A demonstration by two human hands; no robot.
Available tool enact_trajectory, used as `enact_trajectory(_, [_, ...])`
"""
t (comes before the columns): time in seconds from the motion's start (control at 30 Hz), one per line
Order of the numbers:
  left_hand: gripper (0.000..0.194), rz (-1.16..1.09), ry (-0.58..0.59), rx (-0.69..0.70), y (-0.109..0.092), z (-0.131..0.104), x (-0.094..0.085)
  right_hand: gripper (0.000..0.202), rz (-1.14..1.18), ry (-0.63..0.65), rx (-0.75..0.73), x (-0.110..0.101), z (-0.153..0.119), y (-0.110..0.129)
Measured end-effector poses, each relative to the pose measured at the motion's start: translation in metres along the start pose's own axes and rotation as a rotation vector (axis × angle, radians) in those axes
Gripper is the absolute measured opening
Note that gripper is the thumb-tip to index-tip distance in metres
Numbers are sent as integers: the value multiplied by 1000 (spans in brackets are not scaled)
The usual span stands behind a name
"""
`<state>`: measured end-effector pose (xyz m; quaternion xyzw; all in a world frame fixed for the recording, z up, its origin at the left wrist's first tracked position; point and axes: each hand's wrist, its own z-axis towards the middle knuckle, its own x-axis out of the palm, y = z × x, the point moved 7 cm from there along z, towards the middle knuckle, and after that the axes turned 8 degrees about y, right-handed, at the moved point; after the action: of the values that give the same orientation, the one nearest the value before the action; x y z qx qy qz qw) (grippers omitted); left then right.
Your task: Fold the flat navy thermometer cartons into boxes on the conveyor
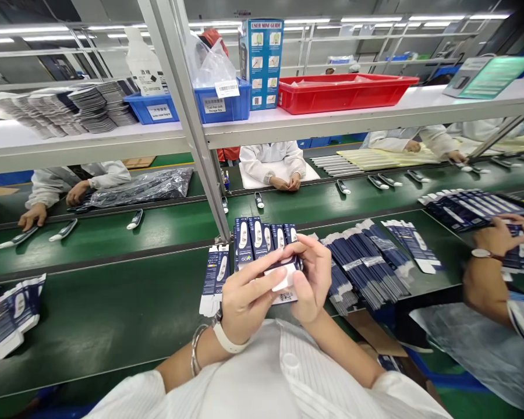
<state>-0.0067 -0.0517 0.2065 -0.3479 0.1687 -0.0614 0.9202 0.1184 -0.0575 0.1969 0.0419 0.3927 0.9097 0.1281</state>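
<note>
Between my two hands is a small blue-and-white carton point(284, 279), its white end flap facing me. My left hand point(247, 297) grips its left side, with the thumb pressed on the flap. On the other side my right hand point(313, 276) has its fingers wrapped over the carton and its thumb at the flap's edge. Just beyond stand several upright printed thermometer boxes point(250, 238) in a row. Flat unfolded cartons point(215, 276) lie left of my hands, and bundled flat cartons point(367, 262) lie to the right. My fingers hide much of the held carton.
A metal post point(196, 116) rises ahead, supporting a shelf point(332, 125) with a red bin point(344, 93) and blue bins point(222, 103). Thermometers point(259, 200) lie along the green conveyor point(179, 224). Co-workers sit opposite; another person's hands point(491, 241) work at right.
</note>
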Motion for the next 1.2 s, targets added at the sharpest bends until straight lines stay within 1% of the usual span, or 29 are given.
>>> enact_trajectory(0.07, [36, 1, 93, 77, -1, 0, 3, 40, -5, 28, -11, -4, 3, 1])
enact_trajectory(0.13, [29, -19, 126, 58, 3, 0, 4, 40, -40, 74, -10, -6, 7, 0])
enact_trajectory(0.2, [18, -46, 92, -29, 10, 0, 4, 39, -94, 122, -16, -7, 11, 0])
enact_trajectory(0.27, [10, -117, 36, -160, 19, -1, 4, 40, -148, 171, -33, -7, 13, 0])
enact_trajectory(0.3, [9, -179, 10, -231, 24, -1, 4, 41, -171, 196, -43, -7, 14, 0])
enact_trajectory(0.37, [19, -327, -17, -369, 33, -1, 8, 43, -203, 249, -58, -7, 16, 1])
enact_trajectory(0.4, [25, -387, -12, -421, 36, -1, 11, 44, -214, 275, -64, -7, 17, 1])
enact_trajectory(0.47, [30, -440, 10, -473, 40, 1, 16, 46, -229, 320, -72, -7, 19, 1])
enact_trajectory(0.57, [23, -431, 9, -472, 40, 3, 18, 48, -235, 357, -74, -7, 20, 0])
enact_trajectory(0.67, [21, -424, -18, -475, 41, 3, 20, 50, -221, 339, -45, -10, 20, -3])
enact_trajectory(0.87, [19, -372, -18, -496, 46, 6, 28, 52, -201, 283, 86, -18, 18, -14])
enact_trajectory(0.97, [15, -308, 14, -498, 45, 15, 33, 55, -215, 252, 143, -25, 20, -18])
enact_trajectory(1.07, [11, -253, 73, -528, 45, 25, 41, 54, -231, 211, 180, -34, 23, -19])
enact_trajectory(1.13, [12, -232, 108, -555, 50, 31, 47, 51, -251, 177, 182, -42, 28, -20])
enact_trajectory(1.2, [17, -229, 133, -576, 59, 37, 55, 48, -278, 147, 180, -50, 34, -22])
